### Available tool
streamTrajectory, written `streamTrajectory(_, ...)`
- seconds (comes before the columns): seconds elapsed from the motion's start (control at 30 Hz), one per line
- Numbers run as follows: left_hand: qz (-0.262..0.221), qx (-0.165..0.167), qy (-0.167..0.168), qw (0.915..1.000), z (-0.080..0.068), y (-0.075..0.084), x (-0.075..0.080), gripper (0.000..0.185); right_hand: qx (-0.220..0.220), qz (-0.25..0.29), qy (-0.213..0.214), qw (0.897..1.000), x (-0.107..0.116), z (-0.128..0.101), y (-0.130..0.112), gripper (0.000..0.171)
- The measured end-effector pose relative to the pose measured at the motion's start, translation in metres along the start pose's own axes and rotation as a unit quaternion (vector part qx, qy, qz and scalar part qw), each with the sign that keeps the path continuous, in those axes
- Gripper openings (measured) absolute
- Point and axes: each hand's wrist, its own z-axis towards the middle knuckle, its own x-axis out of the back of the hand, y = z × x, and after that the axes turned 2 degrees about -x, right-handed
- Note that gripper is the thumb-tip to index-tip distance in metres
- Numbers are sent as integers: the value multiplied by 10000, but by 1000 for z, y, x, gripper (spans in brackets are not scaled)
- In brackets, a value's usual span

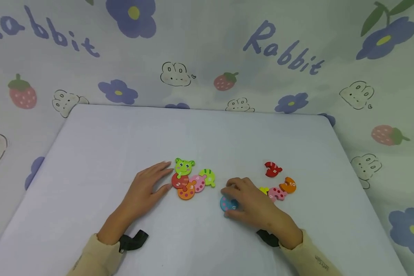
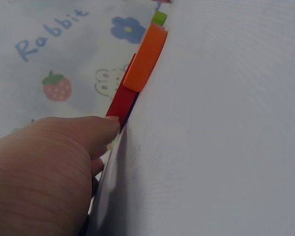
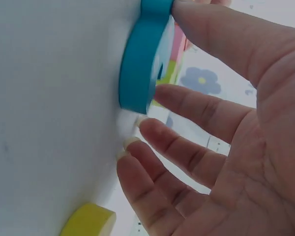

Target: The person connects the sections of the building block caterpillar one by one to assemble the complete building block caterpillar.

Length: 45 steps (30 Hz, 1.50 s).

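Both hands down flat on a white table point(image 1: 89, 161) draped against a rabbit-and-flower backdrop point(image 1: 207, 46). Left hand point(image 1: 148, 188) resting with fingers straight, tips touching the left edge of the joined caterpillar puzzle point(image 1: 190, 178); seen from the left wrist, one fingertip point(image 2: 105, 129) pressed to the rim of the red piece point(image 2: 123, 103), orange piece point(image 2: 145, 59) just beyond it. Nothing gripped there, merely steadied. Right hand point(image 1: 252, 203) to the right of the caterpillar puzzle, curled over the blue piece point(image 1: 225, 204); from the right wrist, thumb point(image 3: 221, 39) on one edge of the blue piece point(image 3: 140, 59) and fingertips point(image 3: 150, 129) closing at the other, so pinched by the rim while lying on the table. Placed right of the caterpillar puzzle and slightly nearer the person, apart from its green tail segment point(image 1: 208, 177).

Farther right of the caterpillar puzzle: loose red piece point(image 1: 272, 169), orange piece marked 10 point(image 1: 289, 185), pink spotted piece point(image 1: 277, 194) and a yellow piece point(image 1: 263, 190) partly hidden by the right hand, also seen as a yellow edge point(image 3: 88, 221) from the right wrist.

Judged thick, rigid and light, probably painted wood; smooth faces likely a little slick, unlikely to break. Best taken by opposite edges, thumb against fingers, clear of the notch and tab.
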Motion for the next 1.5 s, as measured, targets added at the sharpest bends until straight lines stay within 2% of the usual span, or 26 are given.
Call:
streamTrajectory(0.37,11,-58,52,10000,-1,-1,-3,55,79,10,-250,9997,5,-3,4,49)
streamTrajectory(0.57,36,-110,65,9999,0,-1,-3,55,199,84,-153,9996,7,-4,10,49)
streamTrajectory(0.8,25,-114,104,9999,0,-2,-2,55,128,207,94,9997,6,-2,15,53)
streamTrajectory(1.0,19,-103,86,9999,1,-1,-1,55,-165,114,109,9997,7,0,20,55)
streamTrajectory(1.13,41,-84,82,9999,1,0,-1,55,-374,260,-129,9989,17,-2,25,57)
streamTrajectory(1.33,26,-93,94,9999,2,2,-1,54,-457,1234,-265,9909,41,-13,45,50)
streamTrajectory(1.5,40,-68,90,9999,1,0,-2,54,-508,1191,-277,9912,56,-21,61,41)
